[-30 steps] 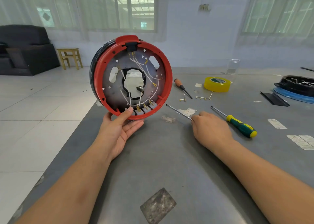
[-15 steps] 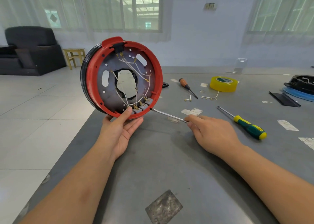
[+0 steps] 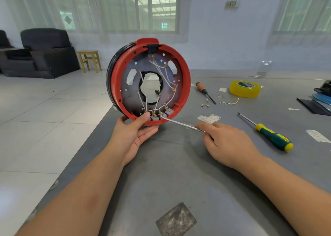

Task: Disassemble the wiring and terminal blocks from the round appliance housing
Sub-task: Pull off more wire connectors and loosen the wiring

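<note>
The round housing, red-rimmed with a dark metal plate inside, stands on edge at the table's left side. My left hand grips its bottom rim, thumb pressed inside near the grey terminal blocks. White wires with brass lugs run across the plate to those blocks. My right hand holds a thin metal screwdriver by its shaft; the tip touches the terminal blocks at the lower rim. Its handle is hidden under my hand.
On the grey table lie a green-yellow screwdriver, a wooden-handled screwdriver, a yellow tape roll, removed wire pieces and paper scraps. Another dark housing sits far right. The table edge runs diagonally at left.
My right hand lifted the thin screwdriver off the table and brought its tip to the terminal blocks. The housing stayed upright in my left hand.
</note>
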Demonstrator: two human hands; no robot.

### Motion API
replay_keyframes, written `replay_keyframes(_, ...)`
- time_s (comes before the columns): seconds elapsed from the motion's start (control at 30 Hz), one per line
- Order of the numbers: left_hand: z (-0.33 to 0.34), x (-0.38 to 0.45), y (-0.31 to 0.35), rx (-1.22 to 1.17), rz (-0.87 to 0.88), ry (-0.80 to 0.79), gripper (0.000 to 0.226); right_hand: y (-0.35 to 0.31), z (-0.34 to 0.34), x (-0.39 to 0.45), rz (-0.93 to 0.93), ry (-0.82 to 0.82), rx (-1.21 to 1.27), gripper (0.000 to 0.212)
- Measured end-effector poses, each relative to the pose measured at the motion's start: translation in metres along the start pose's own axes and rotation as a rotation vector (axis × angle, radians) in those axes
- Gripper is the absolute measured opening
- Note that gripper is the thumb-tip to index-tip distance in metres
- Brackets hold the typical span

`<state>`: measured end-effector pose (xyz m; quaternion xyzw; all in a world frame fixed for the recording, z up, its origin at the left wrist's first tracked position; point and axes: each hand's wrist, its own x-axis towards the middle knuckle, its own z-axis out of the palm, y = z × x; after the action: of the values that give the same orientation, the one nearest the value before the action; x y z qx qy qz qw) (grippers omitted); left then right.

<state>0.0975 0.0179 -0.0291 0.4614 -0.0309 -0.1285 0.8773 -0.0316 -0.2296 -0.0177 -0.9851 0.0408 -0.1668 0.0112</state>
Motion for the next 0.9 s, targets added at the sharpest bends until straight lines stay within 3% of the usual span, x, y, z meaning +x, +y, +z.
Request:
replay_keyframes(0.23, -0.004, 0.0, 0.005, 0.161, 0.03, 0.015, 0.073, 0.003, -0.002, 0.005, -0.002, -0.011, 0.107, 0.026)
replay_keyframes(0.43, -0.005, -0.001, 0.003, 0.182, 0.036, -0.03, 0.074, 0.014, -0.008, 0.003, -0.073, 0.068, -0.139, 0.038)
replay_keyframes(0.57, -0.005, -0.001, 0.003, 0.21, 0.02, -0.062, 0.089, 0.02, -0.01, 0.004, -0.058, 0.051, -0.146, 0.046)
replay_keyframes(0.9, -0.005, 0.0, 0.001, 0.275, 0.02, -0.081, 0.082, 0.024, -0.013, 0.003, -0.129, 0.099, -0.14, 0.045)
